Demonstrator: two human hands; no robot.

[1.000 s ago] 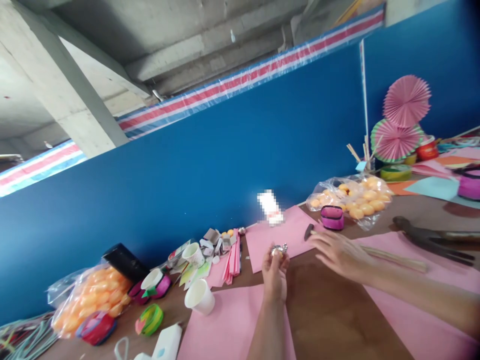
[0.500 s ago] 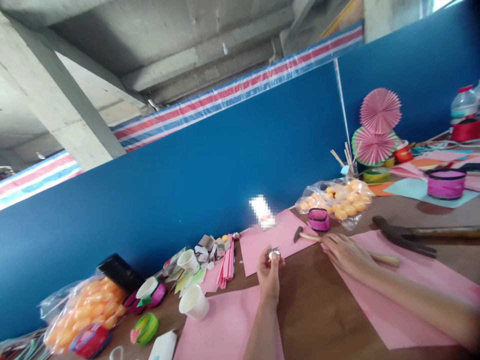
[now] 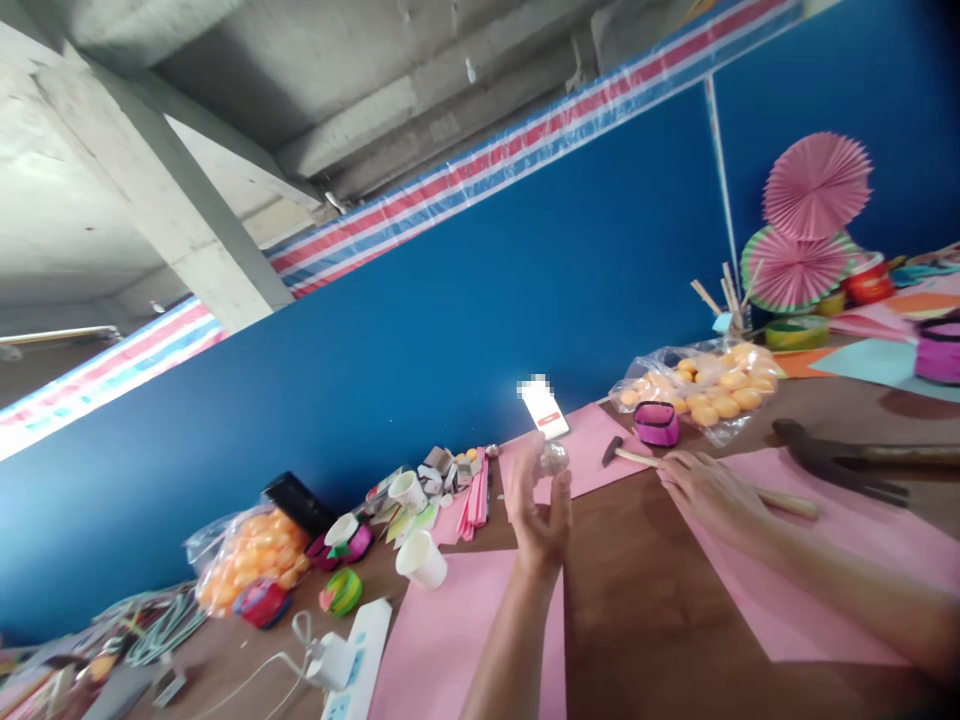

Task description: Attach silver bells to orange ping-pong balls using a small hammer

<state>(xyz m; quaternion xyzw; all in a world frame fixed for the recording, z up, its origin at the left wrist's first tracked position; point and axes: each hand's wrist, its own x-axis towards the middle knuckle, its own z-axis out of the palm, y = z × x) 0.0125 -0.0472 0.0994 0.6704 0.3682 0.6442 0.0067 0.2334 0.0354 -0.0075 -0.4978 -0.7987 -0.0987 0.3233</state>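
Ball aloft.
Left hand pinches ball up, seemingly for viewing; right hand rests on hammer, grip unclear.

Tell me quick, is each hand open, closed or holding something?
Left hand: fingers closed on a small shiny object.
Right hand: laid over the small hammer by its handle; grip cannot be told.

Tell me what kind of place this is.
Most likely a paper-craft work table in a bare concrete building. Folded pink paper fans stand against the blue partition, pink paper sheets cover the brown table, and bags of orange balls and a small hammer lie among them.
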